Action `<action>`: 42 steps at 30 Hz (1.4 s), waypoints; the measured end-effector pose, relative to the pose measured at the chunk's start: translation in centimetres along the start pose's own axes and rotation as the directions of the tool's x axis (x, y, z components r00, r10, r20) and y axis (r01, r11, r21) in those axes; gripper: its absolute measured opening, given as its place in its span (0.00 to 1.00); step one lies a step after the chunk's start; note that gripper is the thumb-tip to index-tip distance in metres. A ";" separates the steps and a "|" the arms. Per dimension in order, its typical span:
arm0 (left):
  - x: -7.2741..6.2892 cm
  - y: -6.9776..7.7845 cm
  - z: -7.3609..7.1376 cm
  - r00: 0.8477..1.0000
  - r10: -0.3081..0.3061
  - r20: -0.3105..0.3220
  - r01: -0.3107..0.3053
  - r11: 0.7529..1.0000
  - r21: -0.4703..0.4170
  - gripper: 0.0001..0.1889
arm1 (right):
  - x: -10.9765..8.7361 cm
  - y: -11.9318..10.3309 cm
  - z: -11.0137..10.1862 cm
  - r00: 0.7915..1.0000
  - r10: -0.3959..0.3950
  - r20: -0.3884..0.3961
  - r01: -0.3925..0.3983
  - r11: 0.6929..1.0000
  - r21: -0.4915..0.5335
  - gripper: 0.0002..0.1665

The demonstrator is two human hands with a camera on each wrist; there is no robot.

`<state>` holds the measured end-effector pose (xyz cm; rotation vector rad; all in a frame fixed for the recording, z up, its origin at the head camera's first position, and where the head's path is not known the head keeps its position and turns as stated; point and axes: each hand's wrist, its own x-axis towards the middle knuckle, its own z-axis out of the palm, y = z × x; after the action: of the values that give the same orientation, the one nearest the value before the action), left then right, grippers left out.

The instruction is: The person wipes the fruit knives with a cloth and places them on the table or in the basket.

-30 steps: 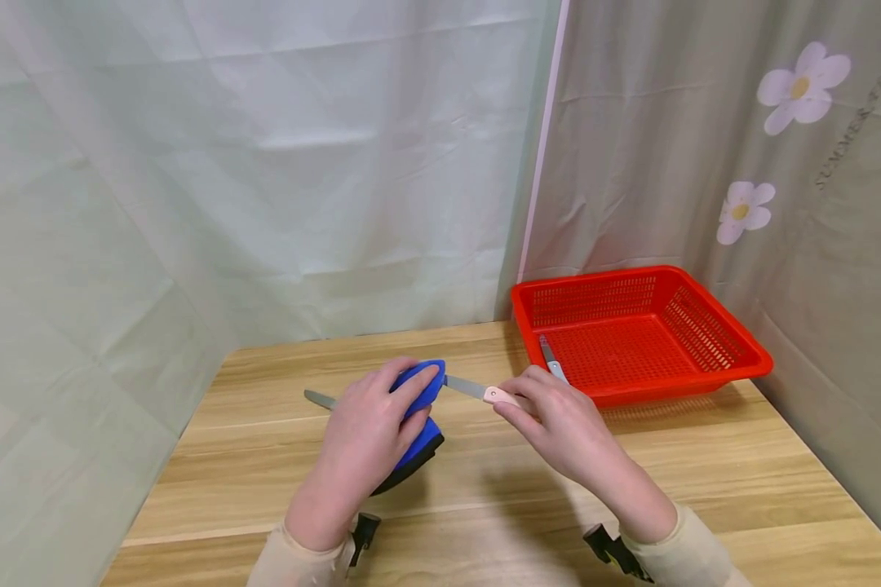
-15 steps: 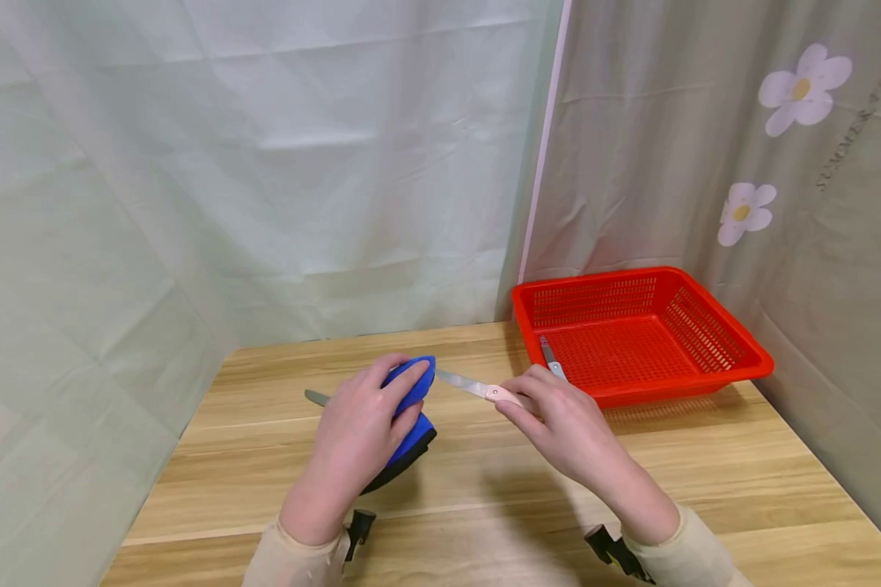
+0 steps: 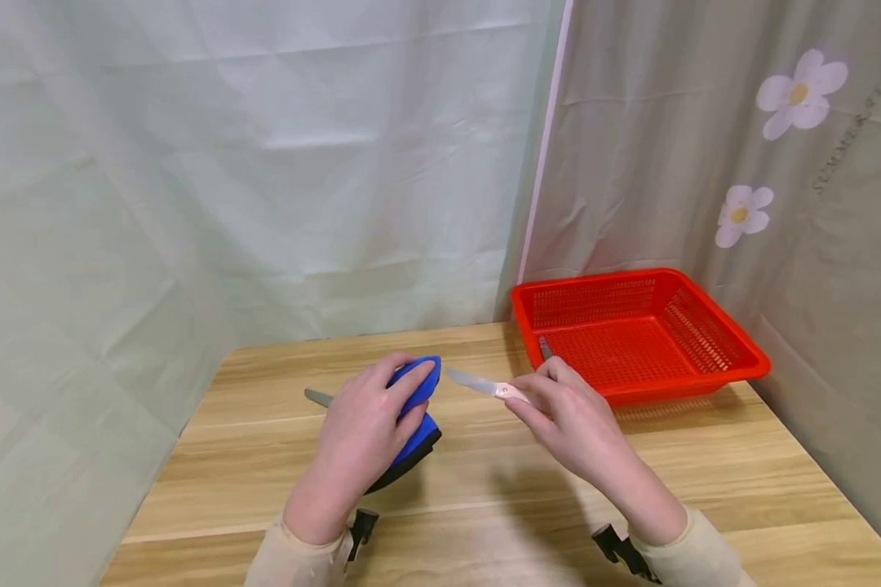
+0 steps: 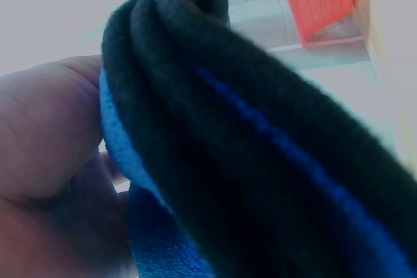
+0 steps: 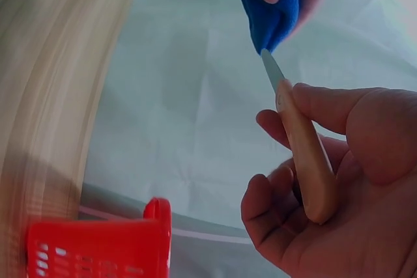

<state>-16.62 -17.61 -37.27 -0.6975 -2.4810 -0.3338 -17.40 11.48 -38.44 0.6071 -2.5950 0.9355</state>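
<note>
Left hand (image 3: 363, 432) grips blue cloth (image 3: 413, 424); right hand (image 3: 568, 420) pinches knife (image 3: 484, 385), blade just beside cloth's edge.

Staged recording booth, not lived-in room. Pale green fabric backdrop (image 3: 264, 163) hung behind and left; grey flower-print curtain (image 3: 741, 163) on right. Small wood-grain table (image 3: 484, 489) boxed in by cloth. Red plastic mesh basket (image 3: 705, 359) at far right corner.
</note>
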 end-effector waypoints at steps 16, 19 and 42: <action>-1.4 -0.2 0.6 0.999 0.031 0.016 -0.031 1.000 0.000 0.27 | -0.2 1.9 -3.1 0.999 0.039 -0.026 -0.043 0.983 -0.181 0.13; -1.7 -0.1 0.6 0.999 0.031 0.041 -0.031 1.000 0.004 0.27 | 0.0 2.3 -3.8 0.999 0.050 -0.018 -0.052 0.976 -0.210 0.11; -2.1 0.5 1.2 0.992 0.096 0.083 -0.097 0.995 0.009 0.27 | 6.1 7.2 -5.9 0.977 0.204 0.065 -0.169 0.922 -0.349 0.14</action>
<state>-15.37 -17.64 -39.41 -0.8380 -2.5144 -0.2567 -25.32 18.71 -35.26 0.3230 -2.8514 0.4905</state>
